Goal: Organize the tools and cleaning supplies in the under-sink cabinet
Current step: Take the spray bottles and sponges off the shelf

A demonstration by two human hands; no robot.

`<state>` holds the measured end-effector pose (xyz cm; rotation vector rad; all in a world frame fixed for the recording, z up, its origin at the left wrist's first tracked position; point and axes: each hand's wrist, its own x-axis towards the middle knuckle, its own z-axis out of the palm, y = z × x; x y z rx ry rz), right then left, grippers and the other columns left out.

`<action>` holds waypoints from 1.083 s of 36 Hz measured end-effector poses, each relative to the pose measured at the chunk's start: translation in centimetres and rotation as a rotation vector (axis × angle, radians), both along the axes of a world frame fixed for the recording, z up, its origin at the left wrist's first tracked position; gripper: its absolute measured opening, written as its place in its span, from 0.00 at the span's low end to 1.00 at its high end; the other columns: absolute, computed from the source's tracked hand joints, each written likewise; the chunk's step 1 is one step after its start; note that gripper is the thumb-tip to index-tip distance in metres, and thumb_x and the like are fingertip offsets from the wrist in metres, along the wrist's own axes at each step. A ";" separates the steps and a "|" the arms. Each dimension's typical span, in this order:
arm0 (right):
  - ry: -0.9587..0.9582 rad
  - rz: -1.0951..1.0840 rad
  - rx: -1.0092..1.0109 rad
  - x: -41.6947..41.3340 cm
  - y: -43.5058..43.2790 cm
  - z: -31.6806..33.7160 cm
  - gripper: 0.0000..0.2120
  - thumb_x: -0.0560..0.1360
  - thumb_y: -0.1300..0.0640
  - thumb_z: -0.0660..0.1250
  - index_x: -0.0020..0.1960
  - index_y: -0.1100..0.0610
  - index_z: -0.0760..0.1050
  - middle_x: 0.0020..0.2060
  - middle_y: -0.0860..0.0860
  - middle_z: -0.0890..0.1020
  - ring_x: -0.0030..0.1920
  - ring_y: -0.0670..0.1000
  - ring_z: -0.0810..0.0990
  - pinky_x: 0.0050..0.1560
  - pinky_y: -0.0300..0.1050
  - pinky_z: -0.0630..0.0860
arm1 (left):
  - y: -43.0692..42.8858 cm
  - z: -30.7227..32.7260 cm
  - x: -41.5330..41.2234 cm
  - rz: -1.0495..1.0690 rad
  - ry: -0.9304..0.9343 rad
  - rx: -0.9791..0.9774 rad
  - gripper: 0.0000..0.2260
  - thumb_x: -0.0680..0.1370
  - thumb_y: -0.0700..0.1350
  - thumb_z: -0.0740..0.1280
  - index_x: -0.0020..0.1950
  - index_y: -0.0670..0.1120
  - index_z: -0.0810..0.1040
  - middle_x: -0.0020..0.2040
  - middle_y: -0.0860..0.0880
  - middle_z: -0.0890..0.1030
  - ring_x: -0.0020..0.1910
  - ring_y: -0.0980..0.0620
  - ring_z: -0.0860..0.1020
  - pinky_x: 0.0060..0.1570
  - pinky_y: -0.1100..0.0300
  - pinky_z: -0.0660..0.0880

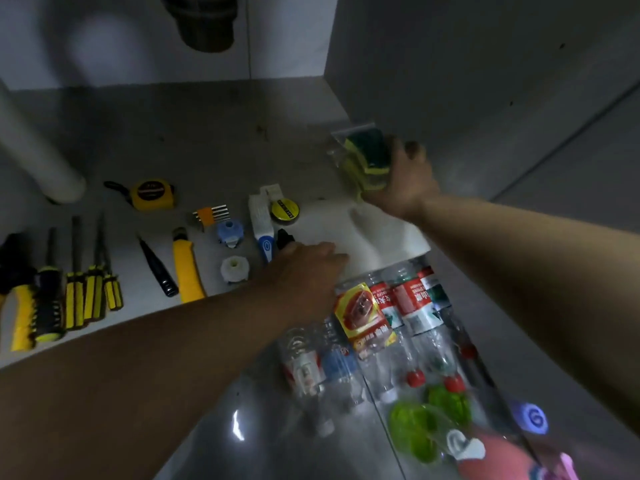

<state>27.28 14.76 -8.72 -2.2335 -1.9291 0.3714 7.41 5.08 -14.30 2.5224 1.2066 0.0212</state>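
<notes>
My right hand (403, 178) grips a clear bag of green-and-yellow sponges (363, 157) near the cabinet's right wall. My left hand (308, 268) reaches over the cabinet floor, fingers curled down beside a black item (284, 238) and a white-and-blue brush (263, 230); what it holds, if anything, is hidden. A white cloth (374, 233) lies between the two hands. Tools lie in a row at the left: yellow-handled screwdrivers (86, 289), a yellow knife (185, 268), a tape measure (152, 194) and hex keys (209, 214).
A white drain pipe (38, 157) stands at the left and a dark trap (204, 22) hangs above. Plastic bottles (398, 323) and a red-and-yellow packet (363, 317) lie at the cabinet's front right. Green spray bottles (419, 427) lie on the floor outside.
</notes>
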 end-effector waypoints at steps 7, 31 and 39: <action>0.137 -0.145 -0.126 -0.1 4.0 -3.3 0.50 0.70 0.34 0.71 0.81 0.40 0.44 0.77 0.59 0.58 0.75 0.65 0.61 0.77 0.54 0.60 | 0.7 -1.5 0.0 0.053 0.093 0.101 0.18 0.79 0.54 0.63 0.68 0.52 0.73 0.63 0.51 0.80 0.61 0.49 0.77 0.71 0.48 0.59; 0.512 -0.369 0.105 -2.2 -1.4 -4.9 0.32 0.73 0.60 0.68 0.73 0.44 0.64 0.60 0.56 0.78 0.58 0.60 0.78 0.55 0.48 0.78 | -0.4 0.5 0.4 0.087 0.108 -0.086 0.12 0.80 0.48 0.63 0.63 0.51 0.76 0.62 0.50 0.77 0.61 0.49 0.77 0.72 0.49 0.61; 1.129 -0.492 0.050 -0.8 -6.1 -0.2 0.27 0.72 0.71 0.65 0.64 0.46 0.73 0.53 0.53 0.83 0.45 0.54 0.82 0.39 0.45 0.80 | 0.2 4.6 0.4 0.743 -0.363 -0.549 0.18 0.84 0.49 0.58 0.57 0.36 0.80 0.58 0.36 0.81 0.59 0.38 0.79 0.57 0.53 0.76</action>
